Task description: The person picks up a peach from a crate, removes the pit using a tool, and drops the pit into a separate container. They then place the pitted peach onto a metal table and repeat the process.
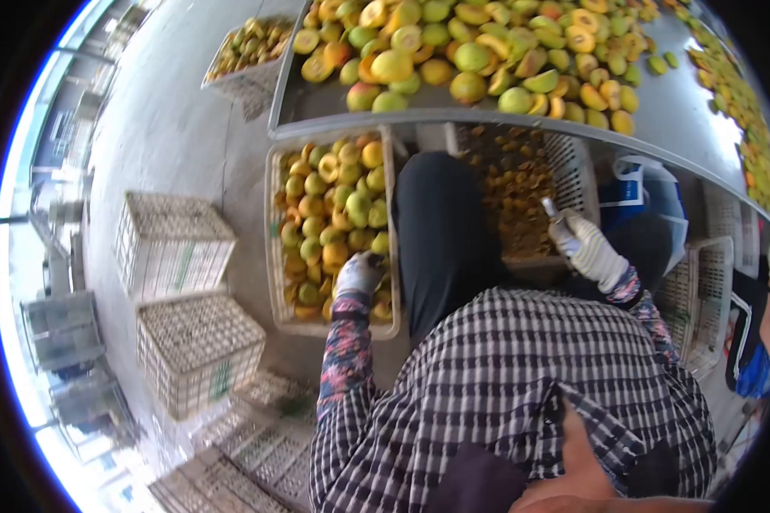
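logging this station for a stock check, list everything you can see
table: one, grey, ahead
fruit: many, yellow-green, on table and in crates
fruit crate: one, white, floor left of legs
scrap crate: one, white, under table, brownish pieces
far crate: one, white, floor top left
empty crates: several, white, floor at left
bag: one, blue-white, under table at right
other person: one, right edge
small tool: one, metallic, in right hand
left hand: white glove, on fruit in fruit crate
right hand: white glove, gripping small tool

Yellow-green fruit (334, 214), perhaps mangoes, in crate (271, 244)
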`<state>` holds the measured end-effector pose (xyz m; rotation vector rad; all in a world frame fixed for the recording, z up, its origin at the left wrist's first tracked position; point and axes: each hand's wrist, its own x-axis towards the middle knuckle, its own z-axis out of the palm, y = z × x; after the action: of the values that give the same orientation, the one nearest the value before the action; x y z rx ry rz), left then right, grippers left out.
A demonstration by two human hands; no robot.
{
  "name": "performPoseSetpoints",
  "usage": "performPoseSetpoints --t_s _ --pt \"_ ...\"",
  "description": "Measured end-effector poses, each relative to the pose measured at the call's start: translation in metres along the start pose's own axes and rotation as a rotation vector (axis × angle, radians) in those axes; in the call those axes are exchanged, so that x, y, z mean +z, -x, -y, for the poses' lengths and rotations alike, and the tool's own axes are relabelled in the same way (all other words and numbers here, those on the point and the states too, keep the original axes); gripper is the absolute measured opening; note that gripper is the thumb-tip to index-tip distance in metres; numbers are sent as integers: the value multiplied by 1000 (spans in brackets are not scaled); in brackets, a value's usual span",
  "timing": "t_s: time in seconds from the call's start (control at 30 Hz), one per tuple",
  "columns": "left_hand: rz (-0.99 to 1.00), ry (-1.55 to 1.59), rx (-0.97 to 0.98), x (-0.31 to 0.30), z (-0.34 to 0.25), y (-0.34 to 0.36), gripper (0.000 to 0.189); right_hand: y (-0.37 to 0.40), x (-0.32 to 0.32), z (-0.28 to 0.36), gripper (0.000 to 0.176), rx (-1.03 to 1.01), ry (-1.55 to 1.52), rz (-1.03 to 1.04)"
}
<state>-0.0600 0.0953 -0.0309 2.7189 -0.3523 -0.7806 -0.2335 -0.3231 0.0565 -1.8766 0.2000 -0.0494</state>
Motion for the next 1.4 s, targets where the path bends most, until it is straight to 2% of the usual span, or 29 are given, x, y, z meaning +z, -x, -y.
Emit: performPoseSetpoints --t_s 0.07,0.1,0.13,0.2,0.27,0.33,0.4,0.47,0.53,0.63,0.77,0.87,0.9,0.93,1.0,1.07,1.1,1.13,1.17,1.2,1.27,1.33,1.37,1.4 --pt "140 -202 -115 -28 -18 -17 29 -1 2 21 13 32 1 -19" --pt "41 -248 -159 -43 -32 -19 31 0 -7 41 14 235 -46 69" --pt "-13 -243 -176 -62 -46 -28 34 0 -7 43 14 246 -89 56" --pt "-516 -1 227 -85 -67 -43 33 2 -9 48 14 267 -169 48" --pt "-622 213 405 -136 -140 -40 33 1 -8 44 12 188 -81 51" --pt "-667 305 596 -159 -188 -61 33 0 -7 47 11 141 21 56" --pt "-594 233 713 -165 -227 -97 38 1 -6 43 17 139 -12 53" --pt "-445 181 655 -161 -269 -123 47 1 -9 46 23 150 63 72" --pt "-303 -32 540 -150 -295 -153 65 3 -10 42 30 133 156 74" --pt "-337 65 370 -138 -319 -168 81 5 -14 47 39 153 242 76" --pt "-278 61 279 -135 -321 -175 86 4 -16 57 44 204 262 105" --pt "-359 358 284 -140 -305 -179 77 4 -15 61 43 208 207 94" --pt "-392 636 296 -141 -301 -175 71 5 -14 56 42 206 209 88" --pt "-305 916 347 -145 -294 -173 55 5 -14 53 40 204 211 85" --pt "74 1590 439 -156 -279 -158 40 5 -14 49 33 116 169 54" --pt "378 1873 533 -160 -279 -126 36 5 -14 50 32 71 113 37" --pt "440 1877 559 -159 -281 -109 36 3 -14 55 34 66 81 26" --pt "365 1845 578 -153 -288 -87 38 0 -15 62 36 63 50 14" --pt "416 1882 538 -144 -292 -76 40 -3 -20 81 37 79 77 22" --pt "471 1917 494 -135 -295 -70 42 -9 -20 87 36 21 113 -29" --pt "462 1858 524 -114 -303 -52 44 -17 -20 94 35 -86 188 -133" --pt "301 1776 552 -97 -317 -38 44 -29 -18 100 33 -155 258 -189" --pt "185 1662 647 -88 -322 -36 42 -33 -16 101 33 -193 297 -216" --pt "179 1629 701 -83 -324 -32 39 -36 -14 101 30 -211 351 -251"
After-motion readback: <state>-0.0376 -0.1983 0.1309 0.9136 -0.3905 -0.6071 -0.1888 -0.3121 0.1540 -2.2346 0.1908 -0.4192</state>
